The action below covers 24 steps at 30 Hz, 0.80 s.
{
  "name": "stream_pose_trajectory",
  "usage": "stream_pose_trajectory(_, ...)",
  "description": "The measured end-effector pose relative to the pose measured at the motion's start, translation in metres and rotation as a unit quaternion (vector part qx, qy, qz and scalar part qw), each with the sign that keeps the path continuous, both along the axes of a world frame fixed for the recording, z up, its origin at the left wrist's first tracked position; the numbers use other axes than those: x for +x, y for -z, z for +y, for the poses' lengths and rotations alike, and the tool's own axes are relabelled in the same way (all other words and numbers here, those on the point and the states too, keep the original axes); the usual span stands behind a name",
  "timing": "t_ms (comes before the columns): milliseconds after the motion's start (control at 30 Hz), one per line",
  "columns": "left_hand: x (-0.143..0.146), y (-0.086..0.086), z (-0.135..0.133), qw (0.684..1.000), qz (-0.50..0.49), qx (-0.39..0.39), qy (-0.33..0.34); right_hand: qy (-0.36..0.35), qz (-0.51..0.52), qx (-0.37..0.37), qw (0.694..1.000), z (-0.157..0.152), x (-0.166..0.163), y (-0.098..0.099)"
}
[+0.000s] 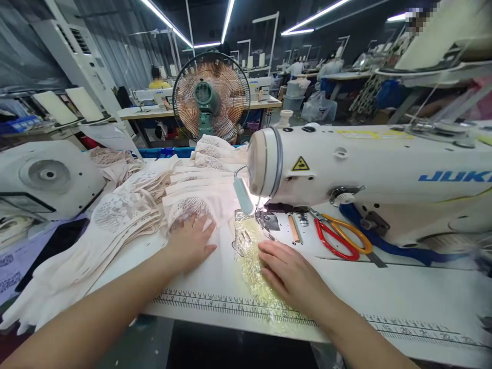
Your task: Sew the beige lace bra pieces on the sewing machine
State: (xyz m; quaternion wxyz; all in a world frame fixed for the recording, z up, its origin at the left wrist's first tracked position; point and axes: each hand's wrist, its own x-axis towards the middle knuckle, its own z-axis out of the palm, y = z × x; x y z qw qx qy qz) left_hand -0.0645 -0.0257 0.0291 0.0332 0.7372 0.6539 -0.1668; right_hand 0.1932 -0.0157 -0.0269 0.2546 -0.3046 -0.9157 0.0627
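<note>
My left hand (190, 245) lies with fingers spread on pale pink lace garment pieces (192, 207), left of the needle area. Flat on the table, my right hand (289, 269) has its fingers stretched out at the edge of a yellowish tape-covered patch (248, 256); nothing shows in it. In front of both hands stands a white JUKI sewing machine (307, 164), its small lamp lit beside the needle. The needle tip itself is hard to make out. The lace pieces run back from the left hand in an overlapping row.
Red-handled scissors (332, 241) and an orange-handled pair (355, 233) lie under the machine arm. Another stack of lace pieces (126, 215) covers the left side, near a dark phone-like slab (54, 251). A large fan (205, 97) stands behind. People work at machines farther back.
</note>
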Motion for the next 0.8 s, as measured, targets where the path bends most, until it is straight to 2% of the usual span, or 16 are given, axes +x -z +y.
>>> stream_pose_trajectory(67, -0.008, 0.005, 0.020, 1.000, -0.025, 0.015, -0.002, -0.001, -0.005, 0.012, 1.000, -0.001, 0.000, 0.001)
stream_pose_trajectory(200, -0.023, 0.012, 0.050, 0.997, -0.047, 0.048, 0.034, -0.005, -0.018, 0.025, 1.000, -0.002, -0.001, 0.002)
stream_pose_trajectory(433, -0.040, 0.025, 0.065, 0.989, -0.090, 0.085, 0.076, 0.000, -0.028, 0.045, 0.999, -0.003, -0.002, 0.006)
stream_pose_trajectory(600, -0.047, 0.026, 0.045, 0.986, -0.107, 0.090, 0.088, 0.005, -0.040, 0.042, 0.998, -0.005, -0.002, 0.005)
stream_pose_trajectory(700, -0.051, 0.023, 0.018, 0.985, -0.108, 0.085, 0.102, 0.003, -0.044, 0.037, 0.998, -0.006, -0.002, 0.003)
stream_pose_trajectory(800, -0.055, 0.010, -0.013, 0.979, -0.126, 0.093, 0.134, 0.006, -0.040, 0.034, 0.999, -0.006, -0.002, 0.004)
